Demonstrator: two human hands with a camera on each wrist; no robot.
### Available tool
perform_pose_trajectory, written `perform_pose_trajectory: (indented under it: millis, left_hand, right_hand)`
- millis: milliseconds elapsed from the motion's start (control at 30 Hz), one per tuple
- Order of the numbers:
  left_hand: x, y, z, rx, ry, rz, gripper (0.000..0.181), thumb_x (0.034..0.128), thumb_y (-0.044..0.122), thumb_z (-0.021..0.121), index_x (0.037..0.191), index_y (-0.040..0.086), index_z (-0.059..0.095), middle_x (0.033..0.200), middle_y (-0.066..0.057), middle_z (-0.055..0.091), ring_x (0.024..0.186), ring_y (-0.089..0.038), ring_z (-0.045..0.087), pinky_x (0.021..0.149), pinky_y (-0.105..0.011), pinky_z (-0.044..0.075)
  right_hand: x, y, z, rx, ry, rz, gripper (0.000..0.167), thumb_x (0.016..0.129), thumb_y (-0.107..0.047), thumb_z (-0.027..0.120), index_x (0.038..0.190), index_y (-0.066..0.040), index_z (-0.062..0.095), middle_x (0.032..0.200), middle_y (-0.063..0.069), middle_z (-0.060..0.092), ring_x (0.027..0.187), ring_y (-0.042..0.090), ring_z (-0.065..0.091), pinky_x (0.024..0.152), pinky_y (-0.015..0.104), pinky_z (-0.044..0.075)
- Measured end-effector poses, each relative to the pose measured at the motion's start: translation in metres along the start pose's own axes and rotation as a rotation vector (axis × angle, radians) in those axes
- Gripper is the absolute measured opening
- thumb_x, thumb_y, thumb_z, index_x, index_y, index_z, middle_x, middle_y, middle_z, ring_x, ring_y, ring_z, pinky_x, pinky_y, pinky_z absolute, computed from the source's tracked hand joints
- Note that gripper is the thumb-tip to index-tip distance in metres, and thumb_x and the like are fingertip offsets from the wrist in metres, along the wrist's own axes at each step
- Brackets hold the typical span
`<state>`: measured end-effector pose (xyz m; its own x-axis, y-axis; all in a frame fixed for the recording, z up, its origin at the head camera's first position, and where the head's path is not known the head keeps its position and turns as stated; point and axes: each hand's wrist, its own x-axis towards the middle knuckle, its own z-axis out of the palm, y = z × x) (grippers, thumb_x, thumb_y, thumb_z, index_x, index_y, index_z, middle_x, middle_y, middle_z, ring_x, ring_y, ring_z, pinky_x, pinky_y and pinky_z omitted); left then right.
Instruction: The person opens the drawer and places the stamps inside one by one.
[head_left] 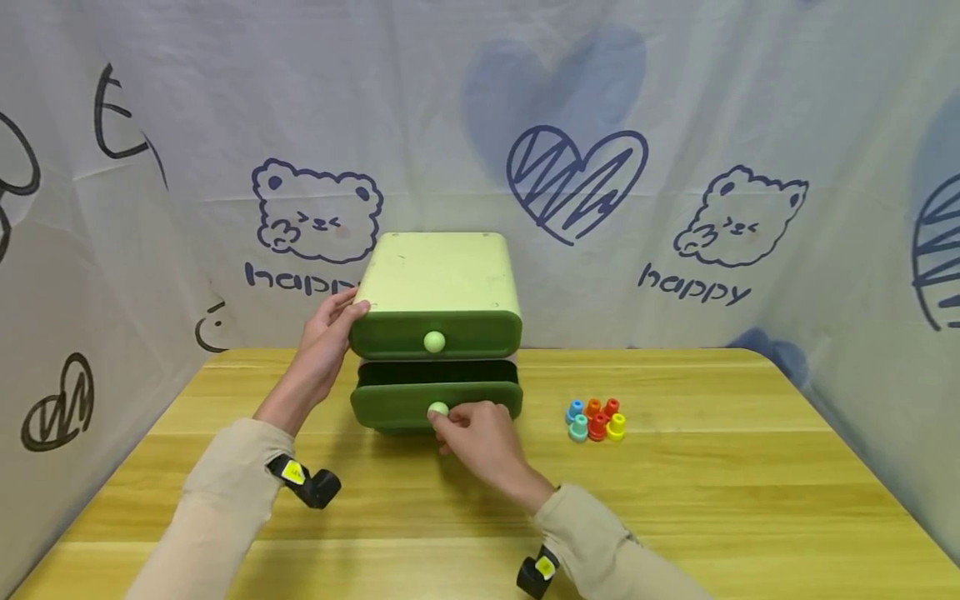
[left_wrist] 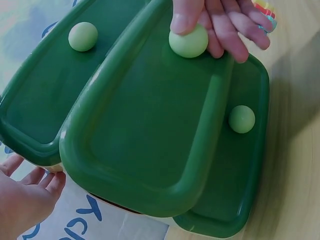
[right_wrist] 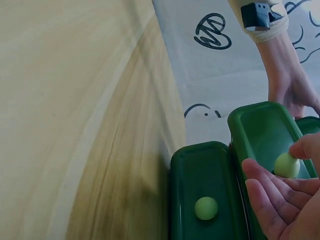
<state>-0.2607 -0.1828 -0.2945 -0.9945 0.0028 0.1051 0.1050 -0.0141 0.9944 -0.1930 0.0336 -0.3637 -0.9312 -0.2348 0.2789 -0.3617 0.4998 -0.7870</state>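
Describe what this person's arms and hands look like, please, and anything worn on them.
The left sleeve and right sleeve are long and beige. The left hand and right hand wear no gloves. A small black left wrist camera and its right counterpart each carry a yellow label, its print too small to read.

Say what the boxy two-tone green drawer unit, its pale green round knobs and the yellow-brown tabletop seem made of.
Drawer unit: likely moulded plastic, semi-gloss, from its rounded edges and soft highlights.
Knobs: smooth, satin, evenly coloured; probably plastic, though painted wood is possible.
Tabletop: wood or wood-look laminate, slight sheen, judging by long grain streaks.
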Motion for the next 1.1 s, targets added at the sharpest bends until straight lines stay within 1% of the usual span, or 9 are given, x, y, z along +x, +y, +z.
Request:
perform_pose_trajectory:
  millis: [167,233,333,467,600,667,900,1100]
  left_hand:
    - [0.000,0.000,0.000,0.010,-0.003,-0.001,0.065,0.0975,0.026,0.051,0.151,0.002,0.023,0.152,-0.018,0.027,0.131,-0.028,0.036,0.112,-0.038,0.029]
    - [0.000,0.001,-0.001,0.012,-0.004,-0.003,0.065,0.0976,0.026,0.051,0.151,0.002,0.023,0.152,-0.018,0.027,0.131,-0.028,0.037,0.111,-0.038,0.029]
    - [-0.001,0.001,0.000,0.014,-0.007,-0.004,0.065,0.0976,0.026,0.051,0.151,0.002,0.022,0.152,-0.019,0.026,0.132,-0.029,0.036,0.112,-0.038,0.029]
    - [0.000,0.001,-0.001,0.018,-0.009,-0.003,0.065,0.0979,0.025,0.051,0.151,0.001,0.022,0.153,-0.019,0.026,0.134,-0.030,0.034,0.112,-0.038,0.029]
    - [0.000,0.001,0.000,0.023,-0.013,0.001,0.065,0.0978,0.025,0.051,0.151,0.001,0.022,0.153,-0.019,0.025,0.134,-0.030,0.034,0.112,-0.039,0.029]
    - [0.000,0.002,0.000,0.022,-0.017,0.005,0.065,0.0978,0.025,0.051,0.151,0.001,0.022,0.153,-0.019,0.025,0.134,-0.030,0.034,0.112,-0.039,0.029]
    - [-0.001,0.002,0.000,0.028,-0.015,0.006,0.065,0.0977,0.026,0.051,0.151,0.001,0.022,0.152,-0.019,0.026,0.132,-0.030,0.035,0.111,-0.039,0.030]
    - [-0.001,0.001,-0.001,0.035,-0.021,0.011,0.066,0.0979,0.027,0.050,0.151,0.001,0.021,0.152,-0.020,0.025,0.133,-0.031,0.034,0.112,-0.040,0.028]
  right_hand:
    - [-0.008,-0.002,-0.002,0.007,-0.020,-0.005,0.035,0.094,-0.034,0.062,0.068,-0.013,0.072,0.062,-0.001,0.068,0.058,0.014,0.066,0.045,0.023,0.042]
    - [-0.011,-0.004,-0.002,0.009,-0.031,-0.006,0.034,0.094,-0.034,0.062,0.069,-0.013,0.072,0.062,-0.002,0.068,0.058,0.015,0.066,0.045,0.023,0.041]
    - [-0.017,-0.006,-0.003,0.009,-0.044,-0.017,0.033,0.094,-0.033,0.062,0.070,-0.013,0.073,0.062,-0.001,0.068,0.056,0.011,0.065,0.044,0.023,0.042]
    - [-0.024,-0.007,-0.005,0.017,-0.066,-0.026,0.033,0.095,-0.034,0.061,0.072,-0.013,0.074,0.060,-0.005,0.067,0.053,0.003,0.062,0.043,0.023,0.043]
    - [-0.030,-0.010,-0.006,0.047,-0.084,-0.006,0.034,0.094,-0.036,0.062,0.073,-0.012,0.074,0.057,-0.009,0.065,0.050,0.003,0.060,0.042,0.023,0.044]
    - [-0.033,-0.011,-0.006,0.062,-0.089,0.000,0.034,0.094,-0.036,0.062,0.073,-0.012,0.074,0.055,-0.009,0.064,0.049,0.004,0.060,0.042,0.024,0.045]
    - [-0.043,-0.015,-0.005,0.086,-0.094,-0.003,0.032,0.092,-0.035,0.065,0.073,-0.011,0.073,0.055,-0.007,0.065,0.052,0.007,0.062,0.043,0.021,0.043]
    - [-0.053,-0.018,-0.003,0.124,-0.106,-0.007,0.031,0.092,-0.034,0.066,0.075,-0.009,0.074,0.057,-0.006,0.066,0.052,0.005,0.062,0.048,0.020,0.047]
